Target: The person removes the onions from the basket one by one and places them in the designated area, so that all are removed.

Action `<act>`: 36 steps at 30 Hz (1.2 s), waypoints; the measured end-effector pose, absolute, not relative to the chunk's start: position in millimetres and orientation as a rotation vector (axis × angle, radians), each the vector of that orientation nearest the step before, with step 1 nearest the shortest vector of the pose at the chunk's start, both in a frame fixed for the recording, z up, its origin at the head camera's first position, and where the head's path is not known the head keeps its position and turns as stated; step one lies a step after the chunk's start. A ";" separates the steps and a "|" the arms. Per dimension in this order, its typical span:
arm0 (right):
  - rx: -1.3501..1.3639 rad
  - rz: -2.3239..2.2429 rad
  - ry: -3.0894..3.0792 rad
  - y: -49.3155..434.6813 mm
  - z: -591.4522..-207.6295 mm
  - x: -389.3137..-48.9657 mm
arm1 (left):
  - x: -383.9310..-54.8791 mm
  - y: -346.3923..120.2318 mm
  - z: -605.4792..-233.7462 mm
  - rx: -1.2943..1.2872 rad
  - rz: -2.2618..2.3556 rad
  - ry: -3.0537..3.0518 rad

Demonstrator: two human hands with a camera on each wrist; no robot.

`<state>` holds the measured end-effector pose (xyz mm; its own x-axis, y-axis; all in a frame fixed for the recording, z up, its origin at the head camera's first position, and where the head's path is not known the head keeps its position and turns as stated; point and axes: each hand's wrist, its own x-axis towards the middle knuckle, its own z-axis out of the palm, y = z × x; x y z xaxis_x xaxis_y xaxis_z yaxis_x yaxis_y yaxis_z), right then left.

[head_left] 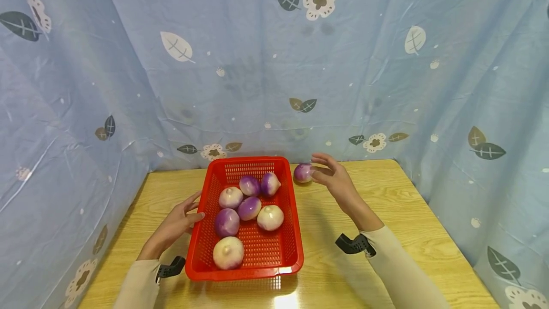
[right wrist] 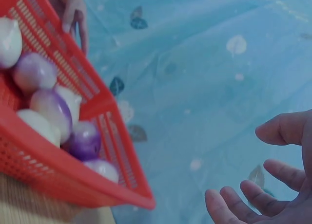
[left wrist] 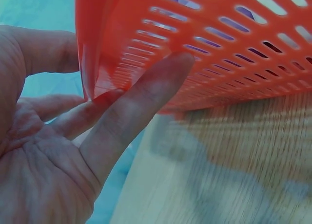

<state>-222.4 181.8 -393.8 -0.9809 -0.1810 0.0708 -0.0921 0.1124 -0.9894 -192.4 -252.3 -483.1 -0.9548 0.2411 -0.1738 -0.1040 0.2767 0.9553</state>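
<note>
Just right of the basket [head_left: 244, 274], toward the far edge of the table [head_left: 399, 204], sits the loose onion [head_left: 302, 173], w/ your R hand [head_left: 336, 185] up next to it. Your R fingers are spread & bent a bit, thumb well off the rest, holding nothing; the R wrist view shows only curtain [right wrist: 204, 102] in the gap. From the head view your thumb overlaps the onion, but can't tell if it's touching. Your L hand [head_left: 177, 223] is at the basket's left side: thumb at the rim, fingers fairly straight along the outer wall, so it looks like a light hold on that wall; how hard you're squeezing, can't tell. Seven onions [head_left: 228, 252] lie inside the basket, most toward the far & left, some touching, w/ bare floor at the near right. Step in hand, I'd judge: handling onions one at a time btwn basket & table w/ your R hand while L steadies. Can't tell from this if you're about to pick the loose one up or have just let it go. If it's a pick, the next move calls for lowering R, closing thumb & fingertips round it, then lifting clear of the right rim; near-right floor has room. If it's a release, R needs to back off w/o nudging it, as it's round & could roll. Either way, keep L steady.
</note>
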 end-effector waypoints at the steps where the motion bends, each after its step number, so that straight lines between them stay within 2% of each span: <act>1: -0.293 -2.033 2.284 180.4 -392.4 -220.5 | -192.5 -252.3 -483.0 0.127 1.730 2.264; 17: -0.522 -1.962 2.075 149.8 -382.1 -198.4 | -194.5 -255.5 -477.7 0.147 1.722 2.255; 25: -0.508 -1.863 2.097 133.5 -388.5 -194.2 | -192.6 -253.6 -481.5 0.140 1.718 2.251; 36: -0.416 -1.789 2.058 100.2 -397.0 -207.0 | -192.8 -253.8 -483.3 0.133 1.732 2.248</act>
<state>-207.0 100.2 -397.0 -0.8836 -0.4596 -0.0902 0.0253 0.1455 -0.9890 -192.8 -253.8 -483.3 -0.9509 0.2528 -0.1784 -0.1081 0.2690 0.9571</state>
